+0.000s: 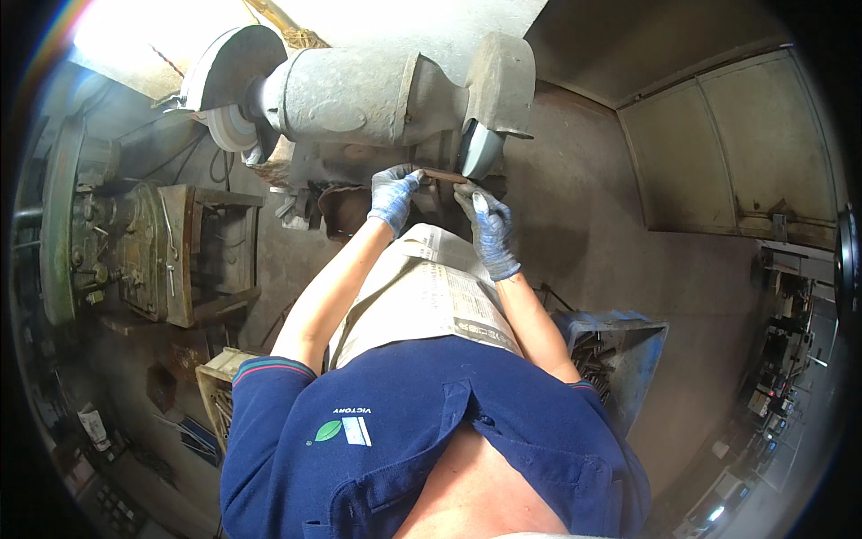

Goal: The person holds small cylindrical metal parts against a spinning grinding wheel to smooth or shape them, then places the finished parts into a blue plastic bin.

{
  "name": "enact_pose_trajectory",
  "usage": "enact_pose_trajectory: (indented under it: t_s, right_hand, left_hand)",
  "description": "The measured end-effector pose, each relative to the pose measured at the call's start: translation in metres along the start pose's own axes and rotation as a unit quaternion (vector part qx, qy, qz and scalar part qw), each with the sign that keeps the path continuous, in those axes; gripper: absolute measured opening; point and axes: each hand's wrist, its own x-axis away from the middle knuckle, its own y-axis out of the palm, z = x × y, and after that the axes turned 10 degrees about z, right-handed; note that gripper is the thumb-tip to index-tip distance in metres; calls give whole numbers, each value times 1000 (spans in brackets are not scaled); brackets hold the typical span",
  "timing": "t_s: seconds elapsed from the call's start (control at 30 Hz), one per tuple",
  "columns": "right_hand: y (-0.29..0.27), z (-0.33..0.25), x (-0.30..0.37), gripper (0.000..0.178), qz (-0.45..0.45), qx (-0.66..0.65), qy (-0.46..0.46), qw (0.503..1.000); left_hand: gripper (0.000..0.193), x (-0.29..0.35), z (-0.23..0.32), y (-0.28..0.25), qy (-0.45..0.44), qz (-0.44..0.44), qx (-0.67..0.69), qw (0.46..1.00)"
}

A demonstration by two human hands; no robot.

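A slim brown metal bar (444, 176) spans the gap between my two gloved hands, just below the right wheel of a bench grinder (350, 94). My left hand (393, 193), in a blue and grey work glove, pinches the bar's left end. At its right end the fingers of my right hand (488, 223), gloved alike, close on it. The greenish-grey grinding wheel (483, 149) shows under its guard, right by the bar; whether they touch I cannot tell. A paler wheel (232, 128) sits at the grinder's left end.
Printed paper (431, 287) covers my lap. A blue-edged bin (633, 359) with metal pieces stands by my right arm, and a wooden box (220, 382) by my left. An old green machine (135, 242) is at the left; metal cabinet doors (727, 144) stand at the right.
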Motion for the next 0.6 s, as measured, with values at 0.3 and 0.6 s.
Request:
enact_pose_trajectory:
  t_s: [0.3,0.6]
  right_hand:
    - [3,-47,41,33,-95,295,-290,905]
    - [2,-81,79,53,-105,306,-316,892]
  left_hand:
    - [13,59,21,-19,62,-94,6,994]
    - [17,90,34,-30,104,-150,-8,983]
